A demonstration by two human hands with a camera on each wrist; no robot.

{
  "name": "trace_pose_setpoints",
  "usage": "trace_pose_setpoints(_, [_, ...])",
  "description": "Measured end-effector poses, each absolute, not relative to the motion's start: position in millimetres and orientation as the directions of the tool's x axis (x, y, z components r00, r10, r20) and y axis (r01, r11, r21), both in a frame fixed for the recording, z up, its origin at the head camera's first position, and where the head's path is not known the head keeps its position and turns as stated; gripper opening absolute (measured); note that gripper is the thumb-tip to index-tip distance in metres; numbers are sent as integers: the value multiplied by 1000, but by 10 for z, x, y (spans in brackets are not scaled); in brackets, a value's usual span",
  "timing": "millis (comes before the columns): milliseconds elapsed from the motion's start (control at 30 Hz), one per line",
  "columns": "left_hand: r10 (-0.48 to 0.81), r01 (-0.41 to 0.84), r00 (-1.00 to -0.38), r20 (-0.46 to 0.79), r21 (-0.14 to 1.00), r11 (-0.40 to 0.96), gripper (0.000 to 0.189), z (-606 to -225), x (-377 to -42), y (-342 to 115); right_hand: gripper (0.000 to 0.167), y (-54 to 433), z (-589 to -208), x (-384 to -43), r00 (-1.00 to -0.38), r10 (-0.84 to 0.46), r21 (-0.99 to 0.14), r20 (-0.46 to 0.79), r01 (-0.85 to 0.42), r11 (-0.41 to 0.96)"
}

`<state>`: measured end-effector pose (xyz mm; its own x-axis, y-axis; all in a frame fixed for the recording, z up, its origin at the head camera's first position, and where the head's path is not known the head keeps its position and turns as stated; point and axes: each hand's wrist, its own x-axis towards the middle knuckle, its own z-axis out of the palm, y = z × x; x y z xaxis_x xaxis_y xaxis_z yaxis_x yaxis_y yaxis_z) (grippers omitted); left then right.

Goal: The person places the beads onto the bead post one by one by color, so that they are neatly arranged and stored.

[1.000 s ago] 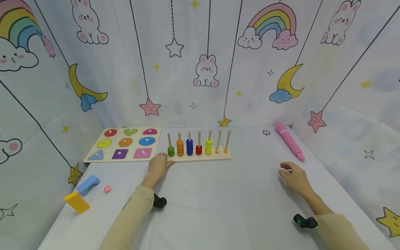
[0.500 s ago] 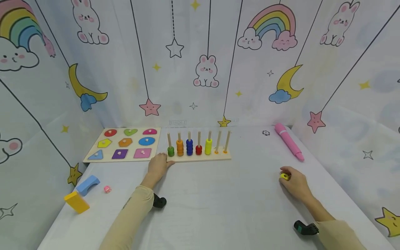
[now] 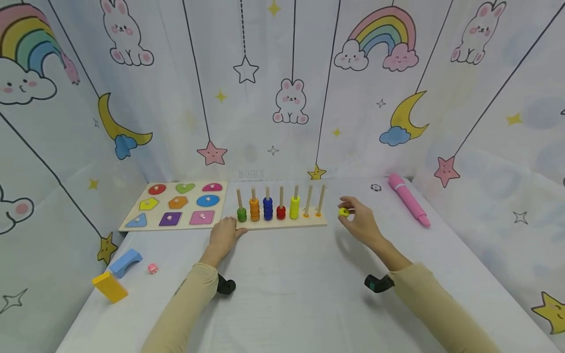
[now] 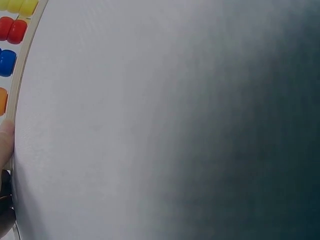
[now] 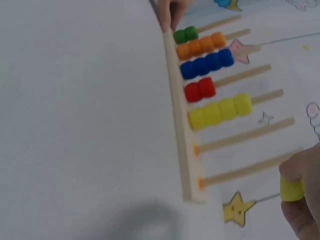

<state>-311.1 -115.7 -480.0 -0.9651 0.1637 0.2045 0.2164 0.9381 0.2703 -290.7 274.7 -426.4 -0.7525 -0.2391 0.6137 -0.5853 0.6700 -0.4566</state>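
Note:
My left hand (image 3: 223, 236) grips the left end of a wooden bead stacker (image 3: 287, 224), its thumb lying along the front edge. Green, orange, blue, red and yellow beads fill some of the upright pegs; the two pegs on the right are bare. Between thumb and fingers, my right hand (image 3: 364, 224) pinches a yellow bead (image 3: 343, 212), raised just right of the stacker. The right wrist view has this bead (image 5: 291, 189) close to the tip of the end peg (image 5: 255, 169). Only part of the left thumb (image 4: 6, 142) shows in the left wrist view, at the base edge.
A shape puzzle board (image 3: 176, 206) lies left of the stacker. Nearer on the left are a blue arch block (image 3: 125, 262), a yellow block (image 3: 110, 287) and a small pink bead (image 3: 152, 268). A pink marker-shaped tube (image 3: 409, 200) lies at the back right.
The yellow bead has come into view in my right hand, which has carried it left and away from me toward the stacker. My left hand stays at the stacker's end.

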Motion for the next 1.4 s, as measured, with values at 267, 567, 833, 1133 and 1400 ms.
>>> trace_pose_setpoints(267, [159, 211, -966, 205, 266, 941, 43, -4796, -3130, -1171, 48, 2030, -3945, -3290, -654, -277, -422, 704, -699, 577])
trace_pose_setpoints(567, [156, 206, -968, 194, 276, 939, 42, -4808, -3118, -1167, 46, 1651, -3844, -3502, -735, -313, -461, 602, -640, 615])
trace_pose_setpoints(833, [163, 217, -963, 215, 263, 940, 43, -4804, -3111, -1133, 48, 1644, -3835, -3554, -766, -333, -481, 550, -616, 624])
trace_pose_setpoints(1133, [147, 200, -966, 211, 260, 945, 43, -4778, -3110, -1189, 41, 1663, -3820, -3565, -767, -336, -469, 546, -612, 637])
trace_pose_setpoints(1400, [155, 209, -965, 213, 261, 942, 43, -4821, -3106, -1217, 41, 1656, -3815, -3596, -758, -362, -452, 543, -627, 634])
